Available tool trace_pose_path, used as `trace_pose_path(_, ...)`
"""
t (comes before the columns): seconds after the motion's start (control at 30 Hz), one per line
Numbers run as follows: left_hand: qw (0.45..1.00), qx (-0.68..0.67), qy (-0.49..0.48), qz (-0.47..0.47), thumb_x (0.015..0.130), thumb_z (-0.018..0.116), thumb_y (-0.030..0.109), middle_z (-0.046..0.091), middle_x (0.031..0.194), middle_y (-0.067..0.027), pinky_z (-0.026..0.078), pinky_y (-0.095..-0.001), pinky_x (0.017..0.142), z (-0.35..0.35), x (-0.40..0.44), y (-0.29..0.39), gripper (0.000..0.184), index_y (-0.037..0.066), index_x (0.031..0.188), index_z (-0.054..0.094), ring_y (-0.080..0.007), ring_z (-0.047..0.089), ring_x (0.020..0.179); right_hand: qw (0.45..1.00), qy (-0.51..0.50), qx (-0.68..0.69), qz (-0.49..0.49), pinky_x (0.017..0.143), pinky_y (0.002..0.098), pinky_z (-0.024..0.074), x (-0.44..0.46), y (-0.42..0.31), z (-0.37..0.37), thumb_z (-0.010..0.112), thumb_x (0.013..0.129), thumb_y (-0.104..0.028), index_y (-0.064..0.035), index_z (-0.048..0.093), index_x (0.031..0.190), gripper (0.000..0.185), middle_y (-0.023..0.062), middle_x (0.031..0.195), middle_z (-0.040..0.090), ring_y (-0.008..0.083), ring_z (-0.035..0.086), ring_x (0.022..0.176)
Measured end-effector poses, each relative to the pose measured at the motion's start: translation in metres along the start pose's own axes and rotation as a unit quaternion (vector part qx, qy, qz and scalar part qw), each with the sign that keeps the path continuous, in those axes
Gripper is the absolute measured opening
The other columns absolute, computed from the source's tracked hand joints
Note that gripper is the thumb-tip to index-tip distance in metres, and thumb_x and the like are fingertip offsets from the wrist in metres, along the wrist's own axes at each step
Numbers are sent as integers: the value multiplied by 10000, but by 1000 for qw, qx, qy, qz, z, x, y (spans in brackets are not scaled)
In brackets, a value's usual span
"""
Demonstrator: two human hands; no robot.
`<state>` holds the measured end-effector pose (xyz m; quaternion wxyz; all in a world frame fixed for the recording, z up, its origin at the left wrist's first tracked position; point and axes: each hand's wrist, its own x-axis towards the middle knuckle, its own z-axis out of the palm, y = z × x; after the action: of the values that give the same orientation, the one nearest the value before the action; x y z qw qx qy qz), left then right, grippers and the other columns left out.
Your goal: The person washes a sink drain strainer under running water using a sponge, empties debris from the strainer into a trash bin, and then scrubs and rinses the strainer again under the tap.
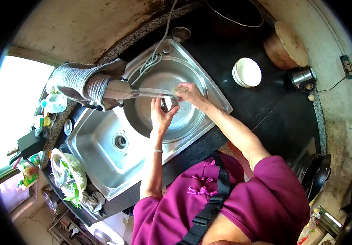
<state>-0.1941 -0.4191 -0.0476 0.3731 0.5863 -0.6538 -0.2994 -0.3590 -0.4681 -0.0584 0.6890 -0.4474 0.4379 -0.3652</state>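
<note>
Over the round basin of the steel sink (143,118), my left hand (161,115) grips a small shiny metal bowl (168,103), with the thumb and fingers around its rim. My right hand (191,94) is just to the right of the bowl, its fingers closed on a small yellowish-green piece (180,90) that looks like a scrubbing pad. The faucet spout (151,93) reaches in from the left and ends close to both hands. Part of the bowl is hidden by the spout and fingers.
A grey towel (78,83) drapes over the faucet. White bowls (247,72) are stacked on the dark counter (265,110), near a lidded pot (286,47). A pale basket (76,169) holding greens stands left of the square basin (102,151). A coiled hose (151,61) lies at the sink's back.
</note>
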Motion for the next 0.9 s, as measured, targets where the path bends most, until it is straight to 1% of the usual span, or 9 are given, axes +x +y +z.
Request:
trace_pose_path(0.23, 985, -95, 42, -136, 732, 677, 277, 491, 894, -76, 447, -290, 663, 3, -13, -20, 498, -13, 1112, 537, -188, 516, 758, 998, 62, 2, -13, 455, 179, 407, 8, -11, 11, 659, 758, -236, 10, 567, 998, 357, -2, 672, 556, 52, 500, 544)
trace_pose_path(0.3, 891, -353, 35, -282, 861, 535, 319, 503, 822, -10, 403, -207, 570, 1, -13, -17, 383, 11, 1086, 569, -97, 452, 625, 999, 39, 5, -20, 431, 172, 368, 9, -11, 17, 647, 768, -240, 14, 567, 999, 352, -16, 642, 530, 38, 460, 518)
trace_pose_path(0.4, 646, -661, 46, -378, 897, 393, 406, 577, 947, -90, 464, -250, 581, -2, -14, -27, 442, 28, 1089, 520, -187, 566, 667, 999, 33, 24, -5, 398, 163, 309, 15, -15, 27, 620, 794, -249, 4, 569, 961, 308, -39, 597, 479, 21, 393, 483)
trace_pose_path(0.53, 443, -829, -27, -340, 893, 356, 352, 513, 1086, -241, 489, -303, 589, -5, -21, -40, 443, 7, 1148, 464, -369, 533, 935, 996, -8, 78, 43, 389, 155, 277, 16, -29, 19, 603, 819, -250, -38, 562, 835, 217, -46, 598, 439, 17, 351, 468)
trace_pose_path(0.67, 419, -843, -40, -337, 895, 361, 341, 486, 1129, -246, 481, -306, 580, -6, -26, -41, 433, 13, 1162, 456, -378, 498, 994, 936, -109, 333, 7, 477, 171, 365, 28, 2, 3, 620, 790, -164, -23, 564, 892, 183, 21, 671, 504, 54, 459, 557)
trace_pose_path(0.7, 410, -846, -39, -338, 897, 363, 336, 479, 1140, -242, 485, -310, 586, -8, -27, -35, 430, 13, 1167, 451, -376, 493, 1001, 984, -135, -120, -12, 504, 184, 392, 35, 36, -2, 615, 786, -156, -14, 556, 939, 217, 42, 706, 535, 78, 499, 601)
trace_pose_path(0.73, 403, -850, -39, -339, 899, 365, 332, 472, 1150, -239, 489, -314, 593, -10, -27, -31, 428, 12, 1172, 445, -373, 489, 1009, 826, -134, -547, -30, 532, 197, 419, 40, 57, -5, 611, 783, -148, -5, 549, 986, 256, 63, 741, 566, 102, 539, 644)
trace_pose_path(0.87, 424, -848, -30, -318, 911, 317, 274, 428, 1213, -248, 526, -380, 692, -6, -39, -60, 414, 14, 1223, 399, -390, 427, 1124, 781, -70, -618, -52, 539, 217, 446, 27, 68, -6, 602, 780, -152, -5, 531, 1056, 320, 86, 843, 603, 145, 583, 707)
trace_pose_path(0.9, 415, -840, -7, -349, 915, 286, 261, 416, 1229, -247, 528, -411, 722, -6, -39, -66, 412, 20, 1231, 395, -393, 411, 1145, 925, -43, -376, 33, 529, 222, 452, 16, 57, -2, 601, 785, -173, -11, 536, 1058, 324, 86, 864, 605, 144, 586, 711)
